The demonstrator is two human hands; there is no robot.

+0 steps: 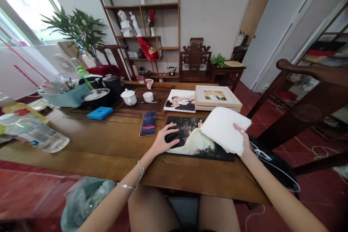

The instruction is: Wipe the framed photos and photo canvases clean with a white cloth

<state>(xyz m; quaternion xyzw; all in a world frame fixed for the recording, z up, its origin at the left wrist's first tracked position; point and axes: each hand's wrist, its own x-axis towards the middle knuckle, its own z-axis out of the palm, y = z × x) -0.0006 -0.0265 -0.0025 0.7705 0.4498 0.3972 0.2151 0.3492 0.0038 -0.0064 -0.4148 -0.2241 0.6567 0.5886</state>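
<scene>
A large dark photo print (195, 141) lies flat on the wooden table (114, 141) in front of me. My left hand (166, 138) rests on its left edge with the fingers spread and pressed flat. My right hand (243, 141) grips a folded white cloth (224, 129) and holds it over the right part of the print. A phone (148, 123) lies just left of the print.
Behind the print lie a second photo (181, 100) and stacked framed pictures (217, 98). A tea tray with white cups (148, 96), a kettle (112, 84), a blue box (100, 112) and plastic bottles (40, 136) stand to the left. A wooden chair (312, 108) is at right, a bin (87, 199) below left.
</scene>
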